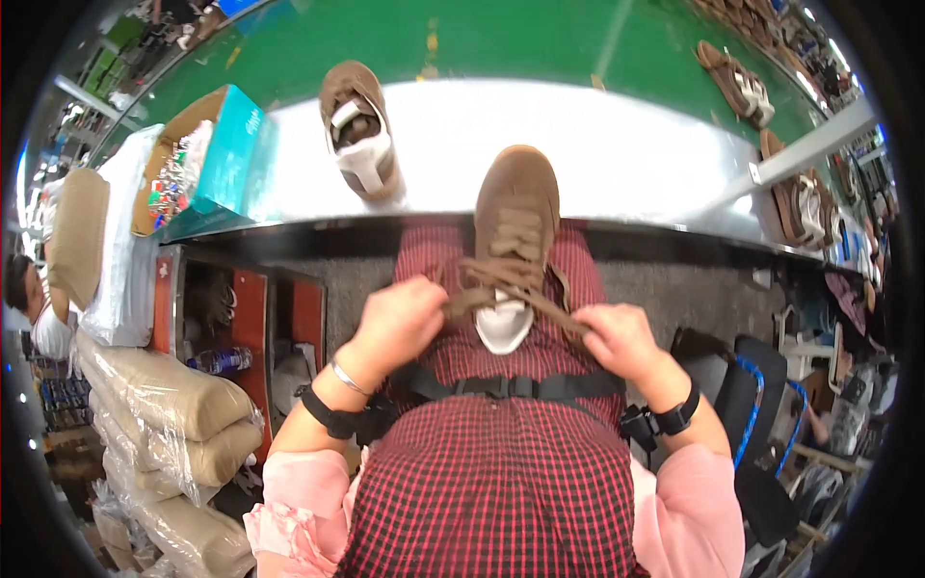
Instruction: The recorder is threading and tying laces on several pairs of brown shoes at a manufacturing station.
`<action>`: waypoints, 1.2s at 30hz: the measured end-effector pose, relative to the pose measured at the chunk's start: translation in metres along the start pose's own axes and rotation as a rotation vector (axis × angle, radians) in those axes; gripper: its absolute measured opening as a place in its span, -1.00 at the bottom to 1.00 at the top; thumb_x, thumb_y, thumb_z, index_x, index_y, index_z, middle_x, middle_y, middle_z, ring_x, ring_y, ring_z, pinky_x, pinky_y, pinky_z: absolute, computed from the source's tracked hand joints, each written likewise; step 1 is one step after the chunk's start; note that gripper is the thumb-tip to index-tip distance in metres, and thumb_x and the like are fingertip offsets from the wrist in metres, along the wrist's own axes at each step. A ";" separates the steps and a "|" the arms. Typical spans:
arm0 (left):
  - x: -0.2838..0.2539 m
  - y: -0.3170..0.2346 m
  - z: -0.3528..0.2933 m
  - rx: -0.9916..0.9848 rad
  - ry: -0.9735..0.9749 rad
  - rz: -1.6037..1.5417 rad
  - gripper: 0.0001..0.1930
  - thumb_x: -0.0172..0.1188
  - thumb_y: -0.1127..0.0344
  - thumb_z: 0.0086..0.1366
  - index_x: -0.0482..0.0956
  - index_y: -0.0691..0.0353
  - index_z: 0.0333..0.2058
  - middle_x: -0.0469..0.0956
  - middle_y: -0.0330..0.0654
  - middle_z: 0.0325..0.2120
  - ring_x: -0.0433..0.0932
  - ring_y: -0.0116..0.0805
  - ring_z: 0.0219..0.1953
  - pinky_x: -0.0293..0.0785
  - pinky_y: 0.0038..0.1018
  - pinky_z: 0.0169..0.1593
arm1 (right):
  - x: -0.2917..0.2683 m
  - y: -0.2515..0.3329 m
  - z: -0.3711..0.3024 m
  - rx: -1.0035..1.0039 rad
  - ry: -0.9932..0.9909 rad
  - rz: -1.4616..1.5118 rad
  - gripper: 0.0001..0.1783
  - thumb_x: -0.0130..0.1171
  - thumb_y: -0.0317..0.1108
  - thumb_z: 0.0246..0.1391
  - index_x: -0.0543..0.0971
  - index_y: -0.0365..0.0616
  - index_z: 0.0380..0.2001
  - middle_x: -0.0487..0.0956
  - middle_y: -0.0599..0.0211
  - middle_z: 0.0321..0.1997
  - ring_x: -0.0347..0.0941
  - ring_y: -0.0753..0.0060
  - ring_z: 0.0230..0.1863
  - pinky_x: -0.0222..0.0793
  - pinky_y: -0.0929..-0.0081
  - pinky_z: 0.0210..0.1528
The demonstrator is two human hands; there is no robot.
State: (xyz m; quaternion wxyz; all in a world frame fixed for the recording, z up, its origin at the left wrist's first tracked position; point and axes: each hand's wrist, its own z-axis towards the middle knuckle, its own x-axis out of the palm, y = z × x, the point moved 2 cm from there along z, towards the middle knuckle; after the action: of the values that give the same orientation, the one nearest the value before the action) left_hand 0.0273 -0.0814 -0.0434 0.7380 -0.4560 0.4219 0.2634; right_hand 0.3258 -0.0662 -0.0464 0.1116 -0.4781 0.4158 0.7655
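Note:
A brown sneaker (516,197) with a white tongue rests against my lap, its toe pointing away over the metal edge of the bench. Its brown shoelace (506,275) crosses over itself above the tongue, and the two ends run out to either side. My left hand (405,313) is closed on one lace end left of the shoe. On the right, my right hand (621,337) pinches the other end between thumb and fingers. A second brown and white sneaker (364,135) stands on the bench, ahead and to the left.
A teal cardboard box (217,159) of small colourful items sits on the bench's left. Beyond the white bench top (443,125) runs a green belt (520,43) with more shoes (737,85) at right. Plastic-wrapped beige bundles (178,414) are stacked at lower left, beside a red cabinet (252,332).

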 end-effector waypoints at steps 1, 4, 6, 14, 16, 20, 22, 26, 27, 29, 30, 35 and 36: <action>0.012 0.004 -0.004 -0.024 0.161 0.065 -0.91 0.13 0.41 0.00 0.47 0.20 -0.45 0.45 -0.11 -0.55 0.49 -0.07 -0.47 0.45 -0.26 -0.40 | 0.007 -0.005 -0.003 -0.001 0.053 -0.034 -0.76 0.16 -0.43 -0.21 0.51 -0.05 -0.34 0.55 0.30 -0.45 0.51 0.19 -0.42 0.43 0.30 -0.37; 0.015 0.001 -0.009 -0.044 0.351 0.045 -0.90 0.13 0.35 0.03 0.48 0.21 -0.46 0.46 -0.09 -0.51 0.49 -0.05 -0.40 0.44 -0.22 -0.33 | 0.007 -0.005 -0.004 0.063 0.154 -0.035 -0.71 0.14 -0.45 -0.23 0.51 -0.03 -0.31 0.54 0.28 -0.41 0.51 0.17 -0.38 0.43 0.30 -0.35; -0.001 0.004 -0.009 -0.049 0.316 -0.019 -0.91 0.15 0.40 0.02 0.48 0.24 -0.46 0.47 -0.10 -0.48 0.50 -0.10 -0.36 0.45 -0.29 -0.28 | 0.001 -0.012 0.002 0.130 -0.066 0.023 -0.69 0.12 -0.47 -0.24 0.51 -0.04 -0.29 0.53 0.23 -0.37 0.50 0.13 -0.35 0.44 0.31 -0.31; -0.045 0.007 -0.001 -0.504 -0.223 -1.184 -0.93 0.01 0.60 0.11 0.43 0.32 -0.42 0.48 -0.17 -0.42 0.52 -0.33 -0.31 0.44 -0.45 -0.17 | -0.016 -0.099 -0.031 0.816 -0.832 0.975 -0.87 0.07 -0.37 0.14 0.48 -0.11 -0.24 0.34 0.56 -0.63 0.15 0.72 -0.70 0.10 0.67 -0.65; -0.052 -0.005 0.000 -0.718 0.075 -1.210 -0.96 0.06 0.56 0.13 0.42 0.29 -0.43 0.45 -0.25 -0.56 0.52 -0.35 -0.47 0.46 -0.50 -0.37 | -0.018 -0.104 -0.036 0.873 -0.920 1.064 -0.86 0.06 -0.31 0.17 0.47 -0.09 -0.24 0.29 0.59 -0.69 0.05 0.75 -0.74 0.02 0.69 -0.68; -0.061 -0.038 0.006 -0.013 0.512 -0.403 -0.84 0.23 0.34 0.10 0.53 0.21 -0.32 0.52 -0.09 -0.56 0.55 -0.18 -0.53 0.44 -0.39 -0.47 | -0.017 -0.100 -0.039 0.837 -0.803 1.214 -0.75 -0.04 -0.16 0.23 0.47 -0.10 -0.25 0.25 0.56 -0.73 0.03 0.72 -0.76 0.02 0.68 -0.68; -0.063 -0.041 -0.005 -0.101 0.681 -0.200 -0.82 0.17 0.21 0.15 0.53 0.12 -0.30 0.53 -0.04 -0.56 0.54 -0.05 -0.46 0.46 -0.28 -0.39 | -0.011 -0.102 -0.030 0.799 -0.788 1.250 -0.74 -0.03 -0.14 0.22 0.48 -0.10 -0.25 0.26 0.55 -0.73 0.03 0.72 -0.76 0.03 0.67 -0.67; -0.027 -0.014 -0.020 -0.196 0.858 0.047 -0.79 0.03 0.16 0.19 0.53 0.08 -0.29 0.55 -0.05 -0.46 0.54 -0.01 -0.35 0.46 -0.20 -0.30 | 0.010 -0.115 -0.038 0.779 -0.500 1.031 -0.78 -0.01 -0.37 0.09 0.49 -0.13 -0.18 0.32 0.56 -0.61 0.13 0.76 -0.68 0.02 0.68 -0.67; -0.017 -0.012 -0.018 -0.140 0.782 -0.026 -0.79 0.02 0.16 0.17 0.54 0.10 -0.32 0.55 -0.03 -0.40 0.53 -0.02 -0.29 0.45 -0.20 -0.27 | 0.009 -0.112 -0.041 0.800 -0.421 0.893 -0.75 0.04 -0.42 0.00 0.48 -0.15 -0.18 0.34 0.54 -0.60 0.16 0.74 -0.65 0.09 0.70 -0.64; -0.008 -0.017 -0.011 -0.026 0.676 -0.190 -0.79 0.04 0.18 0.14 0.53 0.17 -0.37 0.55 -0.02 -0.39 0.52 0.00 -0.28 0.44 -0.17 -0.24 | 0.006 -0.104 -0.044 0.453 -0.190 0.284 -0.64 0.19 -0.39 -0.21 0.48 -0.24 -0.24 0.49 0.33 -0.44 0.41 0.42 -0.47 0.34 0.45 -0.43; -0.004 -0.018 -0.013 0.030 0.633 -0.232 -0.79 0.05 0.19 0.14 0.53 0.19 -0.38 0.55 -0.02 -0.41 0.52 0.01 -0.29 0.44 -0.17 -0.25 | -0.003 -0.080 -0.032 0.464 0.016 0.169 -0.59 0.25 -0.35 -0.27 0.48 -0.26 -0.26 0.53 0.18 -0.33 0.46 0.18 -0.37 0.36 0.36 -0.34; -0.008 -0.033 -0.004 0.023 0.780 -0.105 -0.77 0.11 0.23 0.09 0.51 0.28 -0.38 0.54 0.04 -0.43 0.52 0.05 -0.30 0.43 -0.13 -0.26 | -0.022 -0.020 0.027 0.106 0.059 0.017 -0.66 0.29 -0.39 -0.32 0.51 -0.25 -0.37 0.49 0.11 -0.44 0.46 0.12 -0.36 0.37 0.38 -0.30; -0.010 -0.034 -0.002 0.017 0.779 -0.088 -0.76 0.11 0.22 0.09 0.51 0.28 -0.37 0.54 0.05 -0.41 0.53 0.04 -0.29 0.43 -0.13 -0.26 | -0.027 -0.014 0.037 0.036 -0.071 0.079 -0.74 0.26 -0.43 -0.27 0.51 -0.24 -0.40 0.48 0.13 -0.46 0.45 0.14 -0.38 0.36 0.39 -0.31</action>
State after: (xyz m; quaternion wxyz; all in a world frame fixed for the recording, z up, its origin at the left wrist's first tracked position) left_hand 0.0480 -0.0984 -0.0200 0.5368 -0.5336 0.6525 0.0350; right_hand 0.3243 -0.0239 -0.0244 0.1045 -0.4318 0.4440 0.7781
